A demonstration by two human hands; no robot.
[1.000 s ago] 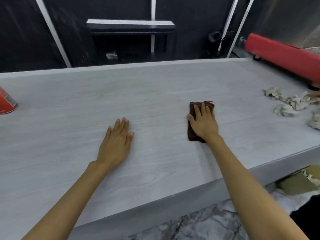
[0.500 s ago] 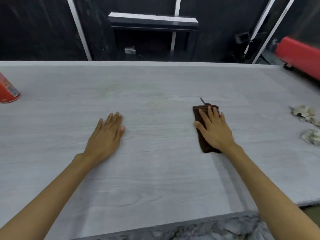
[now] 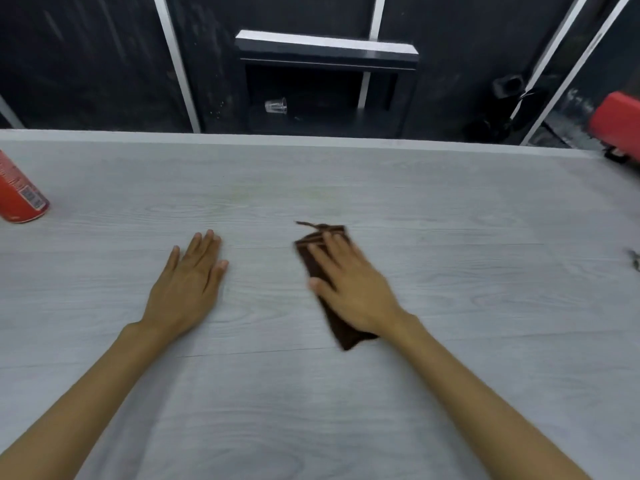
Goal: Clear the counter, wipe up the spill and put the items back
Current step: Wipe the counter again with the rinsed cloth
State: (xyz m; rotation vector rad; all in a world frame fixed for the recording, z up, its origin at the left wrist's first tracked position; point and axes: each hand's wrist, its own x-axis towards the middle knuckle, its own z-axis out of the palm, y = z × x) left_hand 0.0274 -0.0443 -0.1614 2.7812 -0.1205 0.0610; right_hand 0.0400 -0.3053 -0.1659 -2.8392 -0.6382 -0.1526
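You are in the wiping step; your right hand (image 3: 349, 289) lies flat, fingers stretched out, pressing a folded dark brown cloth (image 3: 341, 332) onto the pale wood-grain counter (image 3: 450, 341); it grips nothing, it only bears down; the cloth shows ahead of your fingertips and behind your wrist, and a loose thread trails from its far end. Your left hand (image 3: 188, 289) rests palm down on the bare counter beside it, fingers spread, holding nothing, apparently as a brace.

A faint yellowish smear (image 3: 242, 195) lies on the counter beyond both hands, apart from the cloth; judged from this, the spill is not fully taken up, and your next stroke should carry the cloth forward and a little left over that patch, keeping the palm flat so the fold does not roll.

A red can (image 3: 19, 192) stands at the far left edge of the counter, well apart from your hands; it looks like one of the items to be set back once the surface is dry.
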